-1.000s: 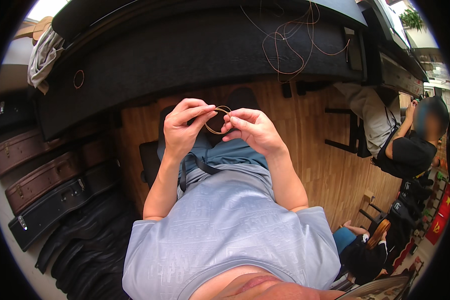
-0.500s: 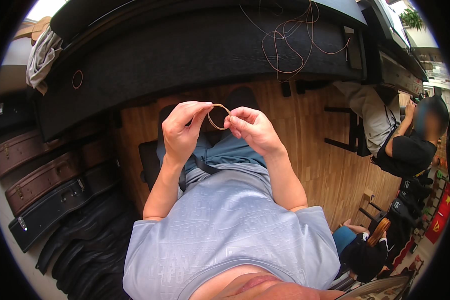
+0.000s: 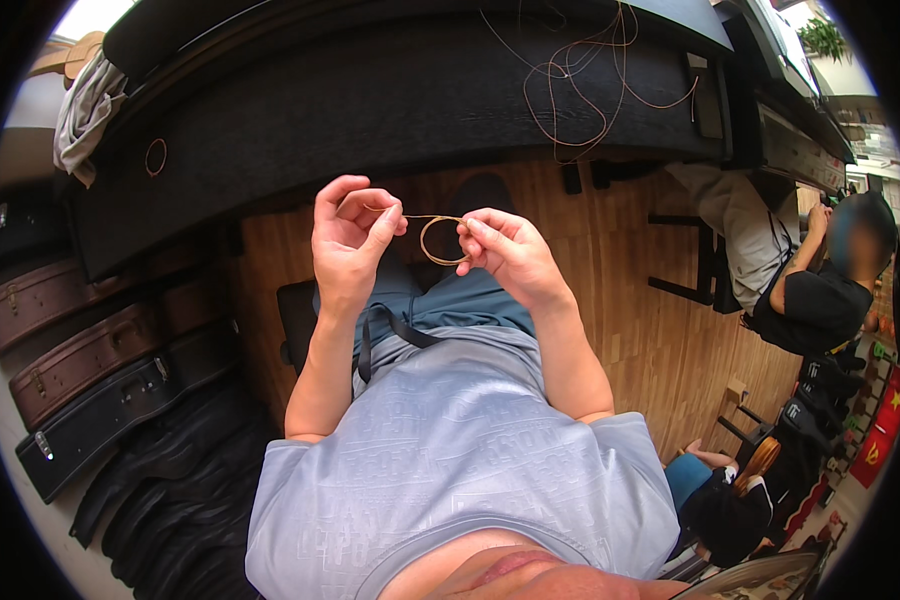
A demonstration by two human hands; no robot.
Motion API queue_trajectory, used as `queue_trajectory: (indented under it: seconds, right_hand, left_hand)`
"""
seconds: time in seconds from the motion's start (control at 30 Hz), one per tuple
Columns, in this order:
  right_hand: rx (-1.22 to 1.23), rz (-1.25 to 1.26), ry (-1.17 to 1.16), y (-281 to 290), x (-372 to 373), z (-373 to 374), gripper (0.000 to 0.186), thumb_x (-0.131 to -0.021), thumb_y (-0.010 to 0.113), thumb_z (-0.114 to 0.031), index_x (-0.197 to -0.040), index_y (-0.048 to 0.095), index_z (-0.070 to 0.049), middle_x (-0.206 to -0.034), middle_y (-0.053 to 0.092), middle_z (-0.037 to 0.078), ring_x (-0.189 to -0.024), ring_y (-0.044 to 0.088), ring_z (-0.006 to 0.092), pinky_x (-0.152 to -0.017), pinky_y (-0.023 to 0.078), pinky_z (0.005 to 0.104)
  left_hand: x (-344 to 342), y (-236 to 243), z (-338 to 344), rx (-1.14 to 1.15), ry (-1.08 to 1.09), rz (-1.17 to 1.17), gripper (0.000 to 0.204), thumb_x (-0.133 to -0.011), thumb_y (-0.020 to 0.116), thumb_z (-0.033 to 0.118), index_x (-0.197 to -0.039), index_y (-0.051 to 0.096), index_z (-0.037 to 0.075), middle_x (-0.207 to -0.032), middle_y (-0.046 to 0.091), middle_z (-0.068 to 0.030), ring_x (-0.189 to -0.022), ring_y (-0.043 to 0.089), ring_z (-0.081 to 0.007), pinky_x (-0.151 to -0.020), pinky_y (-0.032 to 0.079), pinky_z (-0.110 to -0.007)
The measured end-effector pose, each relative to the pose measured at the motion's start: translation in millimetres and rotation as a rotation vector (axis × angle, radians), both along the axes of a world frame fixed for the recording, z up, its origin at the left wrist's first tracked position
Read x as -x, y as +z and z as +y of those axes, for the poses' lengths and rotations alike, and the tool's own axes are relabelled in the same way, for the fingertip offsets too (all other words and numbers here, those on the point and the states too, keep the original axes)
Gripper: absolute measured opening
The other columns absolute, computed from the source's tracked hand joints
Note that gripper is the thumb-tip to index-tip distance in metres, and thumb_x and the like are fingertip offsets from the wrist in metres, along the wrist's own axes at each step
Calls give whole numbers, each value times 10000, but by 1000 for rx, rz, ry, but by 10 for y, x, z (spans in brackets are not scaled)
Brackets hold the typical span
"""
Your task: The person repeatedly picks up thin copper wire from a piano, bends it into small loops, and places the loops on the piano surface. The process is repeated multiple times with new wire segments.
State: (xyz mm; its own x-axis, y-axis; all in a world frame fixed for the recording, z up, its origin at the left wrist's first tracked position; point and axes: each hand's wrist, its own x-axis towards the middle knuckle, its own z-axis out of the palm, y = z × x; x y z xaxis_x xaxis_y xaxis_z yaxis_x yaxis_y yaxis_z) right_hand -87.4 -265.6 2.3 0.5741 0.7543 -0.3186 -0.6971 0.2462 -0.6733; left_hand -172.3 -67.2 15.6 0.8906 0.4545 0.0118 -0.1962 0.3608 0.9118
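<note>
Two hands share a golden coiled string (image 3: 426, 250) just above the frame's centre: the right hand (image 3: 510, 255) pinches its loops, the left hand (image 3: 350, 240) grips its straight strand (image 3: 428, 216). Should the right grip slacken, the likely springy coil might burst open and tangle.

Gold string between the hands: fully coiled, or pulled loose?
Partly coiled: the right hand holds the gold string in a loop, while one stretch runs to the left hand.
</note>
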Motion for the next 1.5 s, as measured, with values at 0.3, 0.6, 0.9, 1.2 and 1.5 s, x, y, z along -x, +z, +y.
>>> queue_trajectory:
  seconds: [0.3,0.6,0.9,1.2,1.5]
  right_hand:
    - [-80,70,49,32,-19,-70,201,-1045,548,-192,-1050,641,-13,-799,573,-3,-721,567,72,-687,577,302]
    - [-103,59,54,-23,-14,-46,202,-1044,550,-189,-1067,645,-12,-804,578,-2,-728,573,72,-708,581,308]
    - [2,-69,-45,-36,-21,4,194,-1032,574,-174,-1054,641,6,-853,606,16,-773,607,77,-779,610,333]
    - [124,-91,-108,-60,-17,41,197,-1022,592,-170,-1030,637,21,-847,601,23,-774,611,84,-755,629,317]
    - [136,-166,-260,-81,-10,63,204,-1022,593,-187,-1029,640,11,-873,620,27,-752,611,70,-740,635,312]
  left_hand:
    - [-31,-37,115,-884,157,-33,223,-712,856,19,-911,800,104,-1059,621,-32,-820,615,-138,-677,505,-256]
    - [-26,-71,-11,-990,-14,44,168,-775,792,24,-940,778,56,-951,697,-74,-767,695,-202,-625,557,-283]
    - [11,-150,-129,124,-286,391,262,-957,674,100,-1177,685,-42,-1111,707,-143,-964,718,-188,-858,612,-305]
    - [13,-46,-99,424,-356,243,350,-963,612,51,-1296,590,-57,-1115,702,-171,-1034,702,-235,-936,560,-358]
    - [-7,-54,-103,-123,-299,427,287,-935,708,107,-1179,671,-39,-1077,714,-100,-916,696,-137,-874,562,-272]
